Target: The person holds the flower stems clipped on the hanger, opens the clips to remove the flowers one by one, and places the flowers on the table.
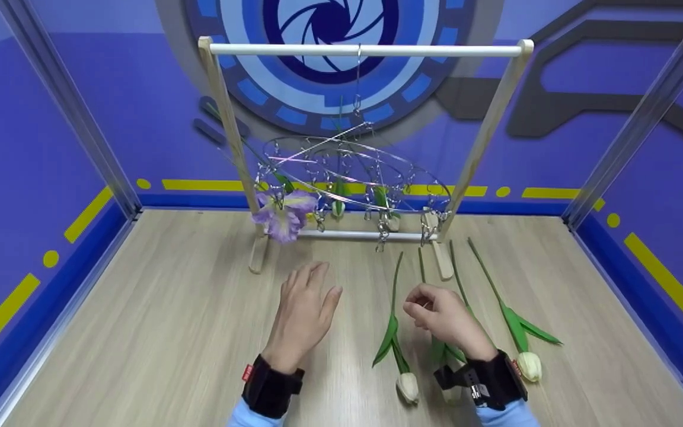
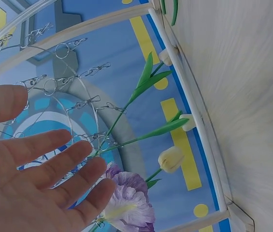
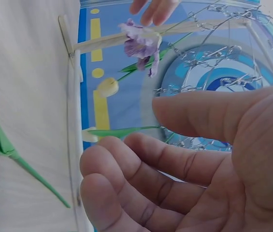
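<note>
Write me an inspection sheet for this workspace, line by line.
Surface: pale wood-grain table.
Job's things: tulips lie at right, partly hidden by the right hand; a hanger on the stand holds a purple flower and more tulips, blooms down.
Clutter: nothing seen.
Hands: left hand, fingers extended, holds nothing; right hand, loosely curled, holds nothing.
Cables: nothing seen.
Surroundings: blue walls with yellow marks; metal posts.

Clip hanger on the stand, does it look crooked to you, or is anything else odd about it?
Yes, the clip hanger looks askew: in the head view it slopes down toward the right, while the white bar it hangs from runs nearly level. I see no obvious damage.
</note>
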The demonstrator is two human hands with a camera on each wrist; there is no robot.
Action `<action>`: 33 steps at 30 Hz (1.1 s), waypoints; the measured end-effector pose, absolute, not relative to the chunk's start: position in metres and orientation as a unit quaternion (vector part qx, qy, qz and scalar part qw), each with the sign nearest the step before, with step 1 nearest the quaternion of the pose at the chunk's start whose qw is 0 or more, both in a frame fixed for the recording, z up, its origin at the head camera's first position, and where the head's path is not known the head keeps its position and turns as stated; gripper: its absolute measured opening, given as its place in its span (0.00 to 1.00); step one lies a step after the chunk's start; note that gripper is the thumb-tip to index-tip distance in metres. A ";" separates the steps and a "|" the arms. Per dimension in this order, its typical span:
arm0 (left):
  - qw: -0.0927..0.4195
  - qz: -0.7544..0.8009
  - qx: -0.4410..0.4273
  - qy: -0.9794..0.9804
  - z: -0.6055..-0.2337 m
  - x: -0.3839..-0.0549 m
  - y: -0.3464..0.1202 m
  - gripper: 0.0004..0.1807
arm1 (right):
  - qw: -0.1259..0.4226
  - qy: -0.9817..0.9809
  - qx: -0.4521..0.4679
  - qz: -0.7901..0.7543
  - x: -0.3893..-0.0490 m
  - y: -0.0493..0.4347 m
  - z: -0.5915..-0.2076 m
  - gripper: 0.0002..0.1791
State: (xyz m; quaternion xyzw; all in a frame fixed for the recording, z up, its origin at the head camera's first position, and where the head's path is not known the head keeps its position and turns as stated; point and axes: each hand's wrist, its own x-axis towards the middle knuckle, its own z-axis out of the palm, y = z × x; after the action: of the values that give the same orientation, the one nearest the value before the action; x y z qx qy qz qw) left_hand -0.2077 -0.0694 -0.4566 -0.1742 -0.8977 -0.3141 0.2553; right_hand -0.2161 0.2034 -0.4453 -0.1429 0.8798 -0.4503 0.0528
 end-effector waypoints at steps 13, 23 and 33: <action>0.309 -0.336 -0.178 -0.872 -0.448 -0.209 -0.075 0.21 | 0.030 0.869 -0.193 -0.454 -0.209 0.200 -0.433 0.06; 0.328 -0.350 -0.154 -0.864 -0.438 -0.208 -0.079 0.21 | -0.006 0.843 -0.225 -0.488 -0.206 0.192 -0.429 0.06; 0.343 -0.339 -0.125 -0.867 -0.415 -0.223 -0.095 0.23 | -0.101 0.802 -0.236 -0.540 -0.221 0.165 -0.420 0.06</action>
State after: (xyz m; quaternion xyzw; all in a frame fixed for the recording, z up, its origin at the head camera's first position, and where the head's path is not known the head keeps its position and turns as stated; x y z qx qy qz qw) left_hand -0.2229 -0.0949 -0.4148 -0.1251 -0.8669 -0.3389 0.3435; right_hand -0.2211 0.1651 -0.4201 -0.2361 0.8017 -0.5398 -0.1007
